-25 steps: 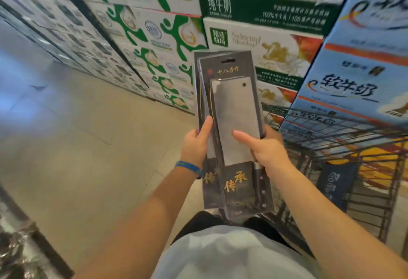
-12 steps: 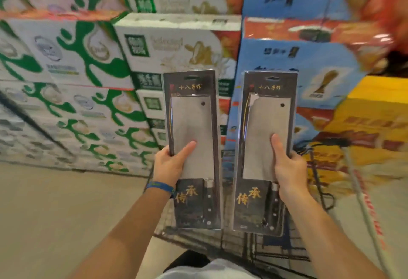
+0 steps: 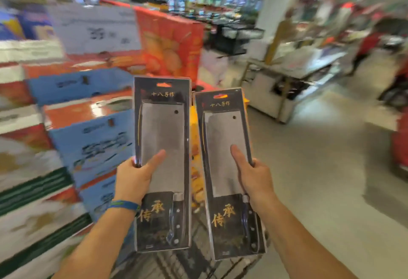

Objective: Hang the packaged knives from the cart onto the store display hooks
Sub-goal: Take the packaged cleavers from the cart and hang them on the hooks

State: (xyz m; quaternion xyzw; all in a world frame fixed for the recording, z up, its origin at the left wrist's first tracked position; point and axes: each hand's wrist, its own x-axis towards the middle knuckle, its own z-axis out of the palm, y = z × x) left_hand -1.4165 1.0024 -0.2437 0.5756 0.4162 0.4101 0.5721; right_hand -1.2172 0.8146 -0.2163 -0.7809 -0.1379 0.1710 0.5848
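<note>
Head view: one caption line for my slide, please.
Left hand grips the left packaged knife, right hand the right packaged knife, both upright.

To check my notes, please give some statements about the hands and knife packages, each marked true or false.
1. The left hand holds the left package, the right hand the right package. True.
2. The packages overlap. False: a gap separates them.
3. The blue wristband is on the right wrist. False: on the left wrist.
4. Both packages stand upright, hang holes at the top. True.
</note>
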